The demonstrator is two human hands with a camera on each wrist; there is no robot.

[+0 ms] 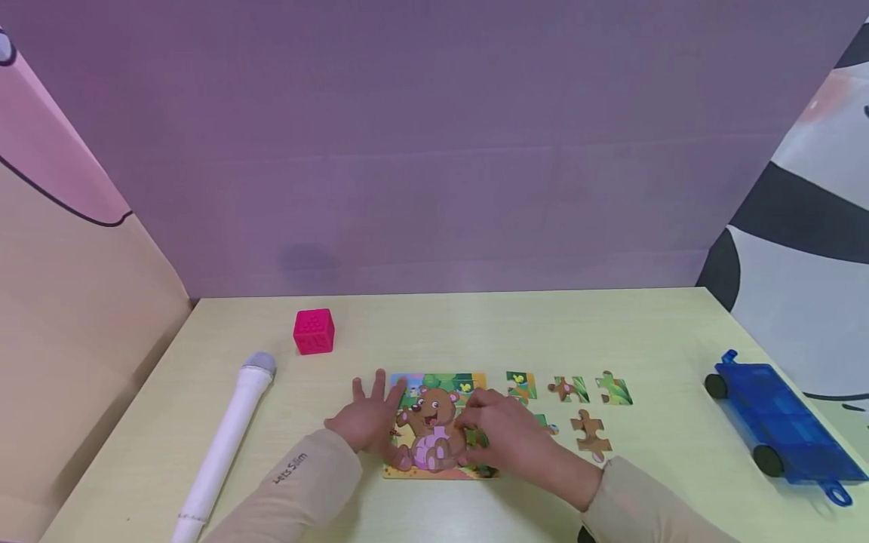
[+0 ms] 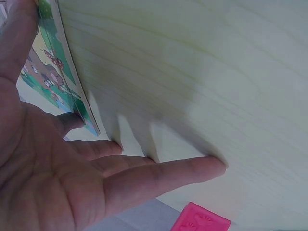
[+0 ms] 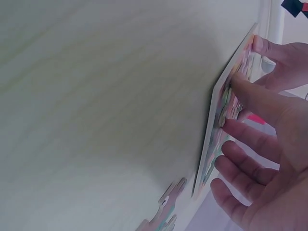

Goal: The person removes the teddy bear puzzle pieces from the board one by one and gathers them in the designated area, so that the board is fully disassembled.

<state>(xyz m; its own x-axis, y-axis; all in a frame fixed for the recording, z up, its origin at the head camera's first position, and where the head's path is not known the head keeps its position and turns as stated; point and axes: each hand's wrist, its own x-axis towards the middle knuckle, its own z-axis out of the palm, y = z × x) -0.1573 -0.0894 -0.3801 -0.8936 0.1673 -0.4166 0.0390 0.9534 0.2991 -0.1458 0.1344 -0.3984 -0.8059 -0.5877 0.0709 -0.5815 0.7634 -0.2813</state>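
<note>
A bear jigsaw puzzle (image 1: 434, 430) in a flat tray lies on the table between both hands. My left hand (image 1: 370, 418) is spread at the puzzle's left edge; its thumb presses on the lower left of the picture, and the other fingers reach past the rim onto the table. Over the right side of the puzzle, my right hand (image 1: 509, 434) pinches a green puzzle piece (image 3: 224, 103) between thumb and index finger, low against the board. Its remaining fingers are loosely bent. In the right wrist view, the tray's edge (image 3: 210, 110) runs beside these fingertips.
Several loose puzzle pieces lie right of the board, among them a green one (image 1: 614, 390) and a brown one (image 1: 591, 434). A pink cube (image 1: 314, 332) and a white microphone (image 1: 227, 441) are at the left. A blue toy trailer (image 1: 781, 422) stands far right. A purple wall (image 1: 434, 151) backs the table.
</note>
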